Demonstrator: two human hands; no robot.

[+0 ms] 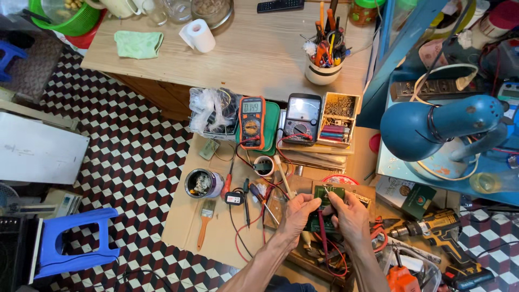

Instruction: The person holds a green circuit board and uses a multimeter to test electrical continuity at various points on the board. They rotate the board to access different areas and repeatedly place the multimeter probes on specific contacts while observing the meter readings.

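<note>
Head view: your left hand grips the green circuit board low on the cardboard work mat; right hand pinches a red probe on it. Keep the board steady, watch the orange multimeter.

Two bare forearms enter from the bottom edge of the head view, no sleeves visible anywhere along them. Left hand and right hand: both ungloved. No watch, bracelet or ring can be made out (wrists partly crossed by red leads, so small items could be hidden). Forearms lean, sinewy, tendons showing near the wrists. Fingers slim, knuckles pronounced. A dark patch of clothing shows between the elbows; its kind cannot be told.
</note>
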